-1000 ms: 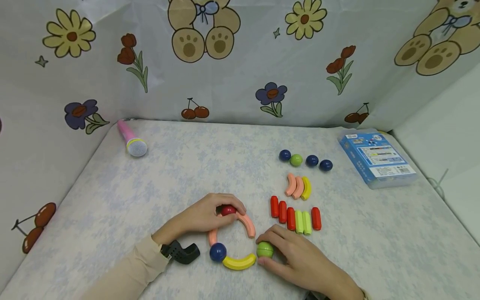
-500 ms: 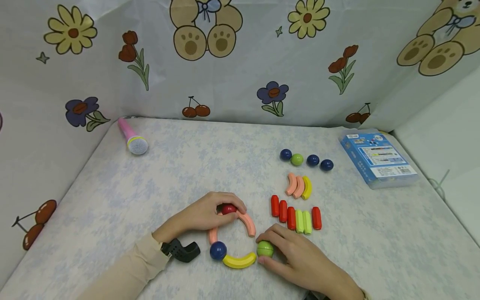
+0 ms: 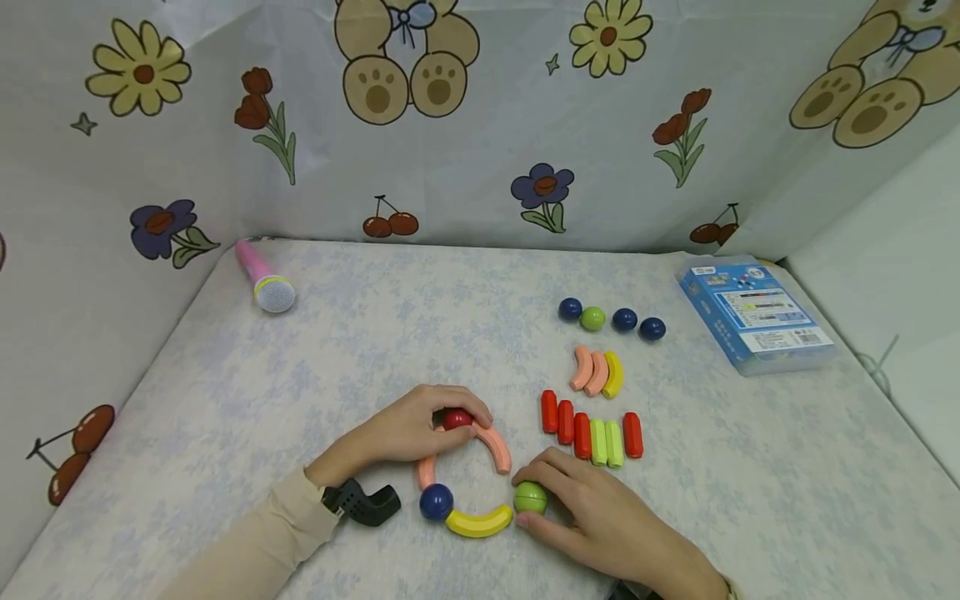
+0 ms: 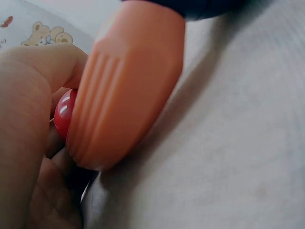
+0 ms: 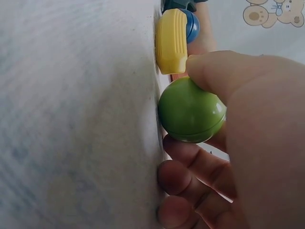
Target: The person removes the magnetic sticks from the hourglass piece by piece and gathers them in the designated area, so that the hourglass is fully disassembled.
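My left hand (image 3: 408, 429) curls its fingers and thumb around a red ball (image 3: 457, 419). Out from under that hand come two curved peach rods, a right one (image 3: 495, 450) and a left one (image 3: 426, 472). At the left rod's lower end sits a dark blue ball (image 3: 437, 502), which touches a curved yellow rod (image 3: 480, 522). My right hand (image 3: 600, 521) pinches a green ball (image 3: 530, 497) just off the yellow rod's right end. In the right wrist view, thumb and forefinger are on the green ball (image 5: 190, 112). A peach rod (image 4: 128, 90) partly hides the red ball in the left wrist view.
Right of the hands lie several straight red and light green rods (image 3: 582, 436). Beyond them are curved peach and yellow rods (image 3: 597, 373), then a row of blue and green balls (image 3: 592, 318). A blue box (image 3: 757, 321) stands far right; a pink microphone (image 3: 262, 277) lies far left.
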A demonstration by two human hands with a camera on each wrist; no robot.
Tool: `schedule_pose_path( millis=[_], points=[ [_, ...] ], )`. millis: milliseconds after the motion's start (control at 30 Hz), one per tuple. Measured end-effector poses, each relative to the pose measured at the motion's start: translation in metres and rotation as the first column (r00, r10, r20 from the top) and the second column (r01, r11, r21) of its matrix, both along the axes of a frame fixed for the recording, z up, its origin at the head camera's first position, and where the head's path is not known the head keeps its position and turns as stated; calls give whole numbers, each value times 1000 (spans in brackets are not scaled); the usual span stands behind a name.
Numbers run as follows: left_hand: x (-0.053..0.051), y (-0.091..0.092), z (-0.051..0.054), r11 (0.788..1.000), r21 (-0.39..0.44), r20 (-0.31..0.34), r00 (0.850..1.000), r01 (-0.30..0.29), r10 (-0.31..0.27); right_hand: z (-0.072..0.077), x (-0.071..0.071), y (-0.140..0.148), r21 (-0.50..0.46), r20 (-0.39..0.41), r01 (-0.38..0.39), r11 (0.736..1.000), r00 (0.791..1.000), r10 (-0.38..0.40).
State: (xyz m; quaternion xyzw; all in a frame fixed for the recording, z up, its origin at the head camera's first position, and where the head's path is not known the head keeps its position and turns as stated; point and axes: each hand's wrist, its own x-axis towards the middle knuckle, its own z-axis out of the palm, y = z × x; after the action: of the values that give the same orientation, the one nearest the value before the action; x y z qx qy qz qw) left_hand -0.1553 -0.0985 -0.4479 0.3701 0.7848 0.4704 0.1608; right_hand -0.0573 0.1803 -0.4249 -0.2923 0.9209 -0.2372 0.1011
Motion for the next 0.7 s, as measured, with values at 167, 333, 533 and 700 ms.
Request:
schedule_pose_path(
  millis=[167, 333, 533, 700],
  points=[
    [0, 0, -1, 1000, 7, -15, 1000, 6, -5, 0, 0, 1, -17, -22, 8, 1000, 1000, -8],
    [-1, 1, -2, 1000, 13, -26, 1000, 11, -11, -1, 1, 4, -98, -118, 34, 995, 992, -45],
    [-1, 1, -2, 1000, 8, -9, 1000, -5, 5, 3, -5, 12, -211, -245, 100, 972, 957, -152],
    [0, 0, -1, 999, -1, 9, 999, -42, 42, 5, -14, 25, -268, -324, 144, 952, 918, -230]
  ],
)
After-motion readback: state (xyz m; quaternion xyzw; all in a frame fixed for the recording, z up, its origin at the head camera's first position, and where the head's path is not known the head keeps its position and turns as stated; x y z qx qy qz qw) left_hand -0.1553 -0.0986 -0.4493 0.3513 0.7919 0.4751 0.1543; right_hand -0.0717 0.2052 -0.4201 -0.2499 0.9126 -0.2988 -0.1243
